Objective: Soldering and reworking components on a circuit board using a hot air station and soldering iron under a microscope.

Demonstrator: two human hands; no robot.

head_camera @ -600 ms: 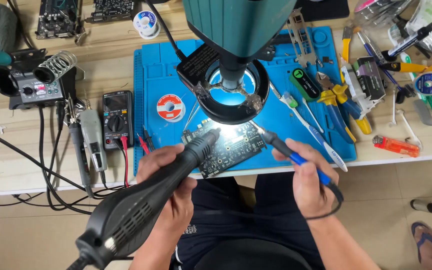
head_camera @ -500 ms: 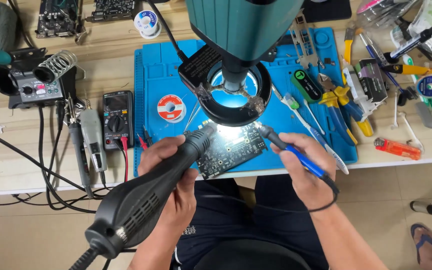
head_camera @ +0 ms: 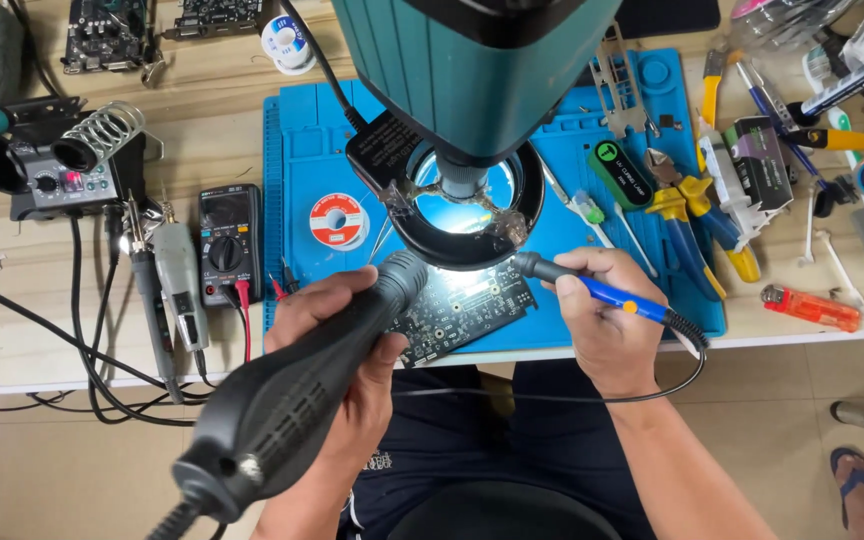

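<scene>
- Gripping a black hot-air handpiece (head_camera: 302, 390), the left hand (head_camera: 347, 345) has its fingers wrapped tightly round the barrel, with the nozzle end pointing far and right toward the circuit board (head_camera: 467, 310).
- The right hand (head_camera: 602, 325) has its fingers closed on a blue-handled soldering iron (head_camera: 592, 288), held like a pen, its dark tip reaching left to the far right edge of the board.
- The circuit board lies on the blue mat (head_camera: 302, 170) at the near edge of the surface, between the 2 hands and just under the bright ring light (head_camera: 467, 215) of the teal microscope head (head_camera: 472, 70).
- A red-and-white solder spool (head_camera: 337, 220) sits on the mat, left of the ring light.
- Left of the mat lie a black multimeter (head_camera: 229, 240) and a grey tool (head_camera: 180, 285), with a soldering station (head_camera: 57, 170) further left.
- Right of the ring light lie yellow-and-blue-handled pliers (head_camera: 692, 215) on the mat, and an orange lighter (head_camera: 812, 307) just past the mat's right edge.
- A black cord (head_camera: 572, 398) loops from the iron's handle across the person's lap.
</scene>
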